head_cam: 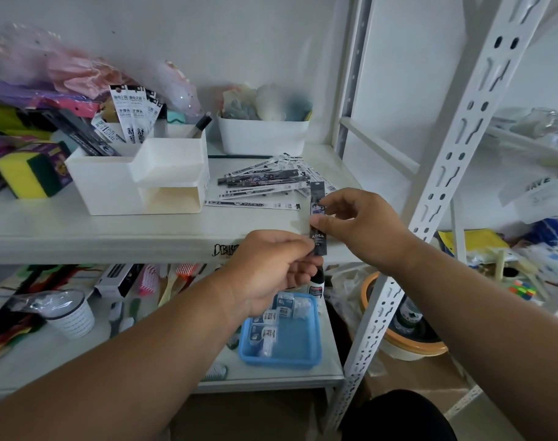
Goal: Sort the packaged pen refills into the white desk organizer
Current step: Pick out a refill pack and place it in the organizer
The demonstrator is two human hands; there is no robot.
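Refill pack (317,218) stands upright, long axis vertical, pinched by left hand (271,268) and right hand (363,227).

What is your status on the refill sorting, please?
Left hand and right hand both pinching one dark refill pack. Loose packs beside white organizer. Path clear.

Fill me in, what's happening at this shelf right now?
A person is sorting packaged pen refills. Both hands hold one dark refill packet upright in front of the shelf edge: the left hand pinches its lower end, the right hand its middle. A loose pile of refills lies on the shelf, right of the white desk organizer, whose back compartments already hold several packets.
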